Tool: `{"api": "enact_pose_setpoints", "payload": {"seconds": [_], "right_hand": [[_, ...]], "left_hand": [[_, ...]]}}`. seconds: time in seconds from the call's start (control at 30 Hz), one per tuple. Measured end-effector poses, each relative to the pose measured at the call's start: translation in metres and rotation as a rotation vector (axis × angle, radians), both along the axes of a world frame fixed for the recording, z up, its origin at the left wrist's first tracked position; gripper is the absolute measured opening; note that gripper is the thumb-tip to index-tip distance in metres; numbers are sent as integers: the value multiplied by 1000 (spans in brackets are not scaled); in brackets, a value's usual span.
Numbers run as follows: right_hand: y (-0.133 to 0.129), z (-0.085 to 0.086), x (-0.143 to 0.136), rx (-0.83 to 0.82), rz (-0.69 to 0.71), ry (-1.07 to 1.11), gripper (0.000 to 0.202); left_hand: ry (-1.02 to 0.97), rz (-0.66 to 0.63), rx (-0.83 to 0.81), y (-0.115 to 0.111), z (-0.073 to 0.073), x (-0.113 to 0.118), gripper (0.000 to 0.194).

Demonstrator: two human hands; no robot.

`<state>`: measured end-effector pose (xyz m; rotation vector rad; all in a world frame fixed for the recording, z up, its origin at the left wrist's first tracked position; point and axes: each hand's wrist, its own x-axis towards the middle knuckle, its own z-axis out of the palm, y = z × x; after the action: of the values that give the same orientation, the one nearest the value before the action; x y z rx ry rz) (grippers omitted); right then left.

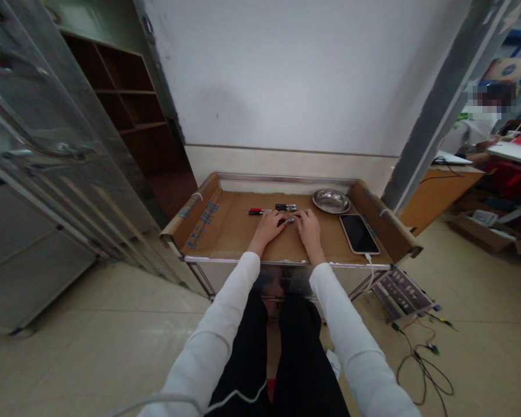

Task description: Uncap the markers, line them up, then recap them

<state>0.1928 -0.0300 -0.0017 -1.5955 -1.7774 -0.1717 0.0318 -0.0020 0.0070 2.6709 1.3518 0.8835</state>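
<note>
White sleeves stretch in from the near side, and over the brown cardboard the left hand and right hand close in on one dark, silver-ended pen between them. Fingers curl in around it, but whether they pinch or merely touch, I cannot tell. Good form here: light pressure, both ends level, knuckles clear of the black pens just beyond. Off to the left sits a red pen; steel dish and phone lie to the right, apart from the fingers.
</note>
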Motion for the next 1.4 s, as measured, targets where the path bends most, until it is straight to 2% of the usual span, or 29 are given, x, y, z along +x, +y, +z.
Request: {"api": "enact_pose_setpoints", "payload": {"seconds": [0.1,0.23,0.53,0.6,0.7,0.77,0.87,0.97,1.07,1.17,1.3,1.4], "right_hand": [[-1,0,0,6,-40,0,28],[0,-1,0,16,-56,24,31],[-1,0,0,47,-57,114,33],[-1,0,0,39,-18,144,32],[-3,4,-3,15,137,187,34],[-6,7,-5,-27,245,188,40],[-8,8,-8,-69,294,159,53],[-6,3,-10,-45,290,144,64],[1,-7,-9,-78,209,135,59],[6,-12,-8,-137,141,87,53],[6,-8,-8,-197,136,-43,47],[5,-2,-10,-273,97,-174,49]], "left_hand": [[-50,-27,3,-1,2,0,19],[-90,6,20,-2,4,0,20],[-118,3,40,-5,6,0,20],[-120,-8,45,-4,5,0,20],[-130,-34,46,-4,5,-1,20],[-156,-37,33,-5,5,-1,19],[-234,-12,12,-7,5,-1,20],[-301,47,-24,-10,6,-1,21],[-305,129,-44,-11,8,-1,20],[-249,272,11,-12,9,-1,17],[-85,496,71,-15,7,0,16],[6,574,66,-18,6,1,21]]}}
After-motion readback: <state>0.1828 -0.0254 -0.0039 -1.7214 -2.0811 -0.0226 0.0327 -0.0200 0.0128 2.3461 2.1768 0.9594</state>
